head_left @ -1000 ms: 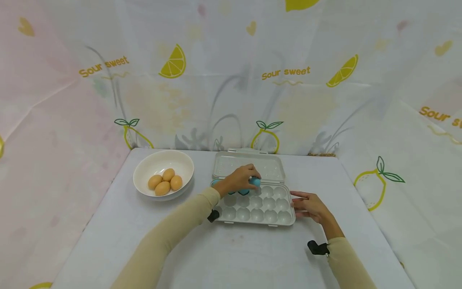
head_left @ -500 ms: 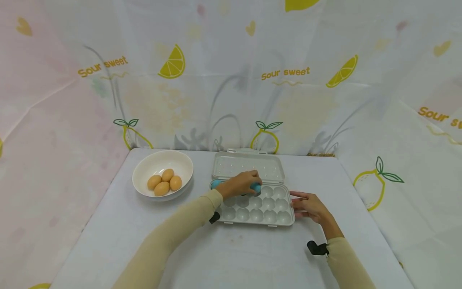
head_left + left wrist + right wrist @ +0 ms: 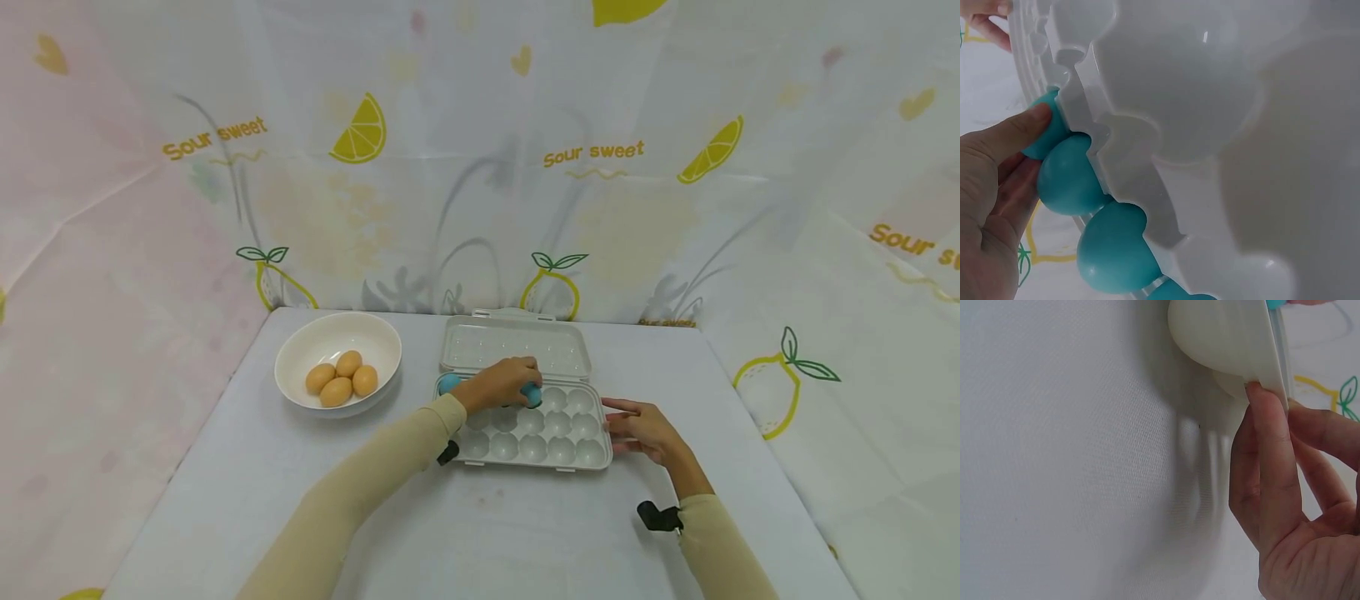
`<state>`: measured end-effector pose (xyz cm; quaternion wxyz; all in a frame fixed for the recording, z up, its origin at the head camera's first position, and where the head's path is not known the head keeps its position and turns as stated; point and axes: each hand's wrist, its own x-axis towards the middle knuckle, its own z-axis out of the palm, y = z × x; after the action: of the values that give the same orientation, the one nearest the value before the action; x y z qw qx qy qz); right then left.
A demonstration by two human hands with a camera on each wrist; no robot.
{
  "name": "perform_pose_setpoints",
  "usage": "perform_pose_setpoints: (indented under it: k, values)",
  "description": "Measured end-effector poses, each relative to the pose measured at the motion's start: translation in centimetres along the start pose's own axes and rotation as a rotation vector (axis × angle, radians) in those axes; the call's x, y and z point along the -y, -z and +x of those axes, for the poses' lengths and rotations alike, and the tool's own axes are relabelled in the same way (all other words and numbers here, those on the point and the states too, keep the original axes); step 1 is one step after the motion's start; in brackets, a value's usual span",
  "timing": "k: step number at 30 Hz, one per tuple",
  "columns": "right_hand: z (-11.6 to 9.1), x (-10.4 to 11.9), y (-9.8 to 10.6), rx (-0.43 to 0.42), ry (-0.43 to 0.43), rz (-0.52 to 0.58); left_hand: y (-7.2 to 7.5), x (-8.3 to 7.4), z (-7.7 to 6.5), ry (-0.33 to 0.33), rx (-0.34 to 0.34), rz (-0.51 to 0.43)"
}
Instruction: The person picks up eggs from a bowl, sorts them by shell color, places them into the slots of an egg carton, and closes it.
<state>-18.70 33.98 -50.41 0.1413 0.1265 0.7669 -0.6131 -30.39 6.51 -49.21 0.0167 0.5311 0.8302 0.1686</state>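
Observation:
My left hand reaches over an open white egg carton. Its thumb and fingers pinch a blue egg at a cup in the back row; in the left wrist view the egg's top shows under the thumb. More blue eggs sit in that row, one beside the held egg and another farther along; in the head view my hand covers some of them. At the carton's right end, my right hand holds the rim, with fingertips on both sides of it in the right wrist view.
A white bowl with several brown eggs stands at the back left. The carton's lid lies folded back toward the wall. White cloth covers the table, and printed fabric hangs behind it.
My left hand has lowered the blue egg slightly toward a cup in the back row. The right hand stays at the carton's right edge, and the bowl has not moved.

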Motion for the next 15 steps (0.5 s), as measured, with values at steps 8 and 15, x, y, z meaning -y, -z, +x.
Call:
perform_pose_setpoints:
  k: [8,15]
  values:
    - [0.3,-0.1,0.0,-0.017,-0.007,-0.007,0.8,0.2,-0.5,-0.05,-0.103,0.037]
    - [0.0,-0.1,0.1,-0.01,-0.005,-0.003,2.7,0.8,-1.6,-0.095,-0.189,0.079]
